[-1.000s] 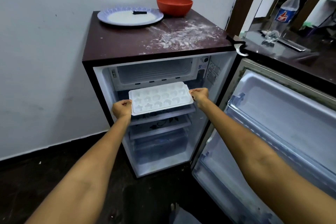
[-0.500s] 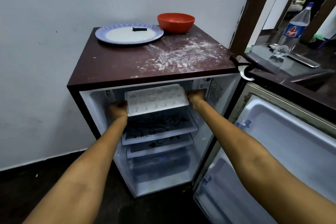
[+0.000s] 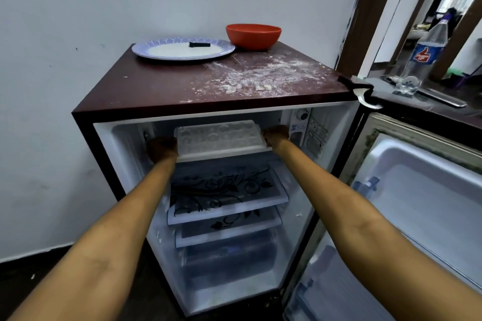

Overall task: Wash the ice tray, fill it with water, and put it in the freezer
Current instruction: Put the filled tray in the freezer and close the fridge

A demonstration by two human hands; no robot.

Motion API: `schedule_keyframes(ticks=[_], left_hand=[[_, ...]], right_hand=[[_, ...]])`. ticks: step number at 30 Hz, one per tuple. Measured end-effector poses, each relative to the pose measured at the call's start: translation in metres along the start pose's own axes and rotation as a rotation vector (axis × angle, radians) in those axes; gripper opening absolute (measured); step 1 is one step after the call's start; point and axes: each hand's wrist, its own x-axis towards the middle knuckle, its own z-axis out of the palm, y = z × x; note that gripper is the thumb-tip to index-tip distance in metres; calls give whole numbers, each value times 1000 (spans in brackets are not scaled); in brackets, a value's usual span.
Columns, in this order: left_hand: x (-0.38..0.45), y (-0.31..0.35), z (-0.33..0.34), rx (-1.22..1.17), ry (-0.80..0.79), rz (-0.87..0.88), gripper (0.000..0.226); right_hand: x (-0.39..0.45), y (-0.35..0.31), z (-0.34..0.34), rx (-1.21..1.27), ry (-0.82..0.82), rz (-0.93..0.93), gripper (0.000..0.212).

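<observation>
A white ice tray [image 3: 220,138] with several moulded cells is held level at the top of the open small fridge [image 3: 234,281], just under its dark red top, at the mouth of the freezer space. My left hand [image 3: 162,150] grips the tray's left end. My right hand [image 3: 276,135] grips its right end. Both hands are in shadow inside the fridge. The far edge of the tray is hidden under the fridge's top.
The fridge door [image 3: 417,216] stands open to the right. A glass shelf [image 3: 227,198] with a black floral print lies below the tray. On the fridge top [image 3: 161,94] are a blue-rimmed plate [image 3: 182,49] and an orange bowl [image 3: 253,35]. A plastic bottle [image 3: 423,55] stands on the counter at right.
Both hands have lifted the tray from in front of the shelves up and deeper into the fridge's top compartment. The camera has moved closer and lower.
</observation>
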Motion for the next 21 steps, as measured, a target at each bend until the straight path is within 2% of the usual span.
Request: schedule_keyframes(ticks=[2,4,7,9,11,14,18,21], left_hand=[[6,1,1,15,-76,3,21],[14,3,6,64,-91,-40,30],[16,9,9,136,-33,-24,29],[13,13,8,157,20,-20,30],[16,10,12,96,48,-28,36],[16,8,19,11,69,16,26],[11,10,24,-43,87,71,27],[8,13,23,-19,16,61,33]], right_hand=[[7,-2,3,29,23,10,22],[14,-3,6,84,68,-2,17],[14,-6,7,44,103,-43,36],[15,-8,8,30,111,-47,40],[15,-8,11,47,121,-59,42],[17,-4,18,98,136,-124,43],[18,-6,23,132,167,-172,40],[21,-8,25,115,204,-151,38]])
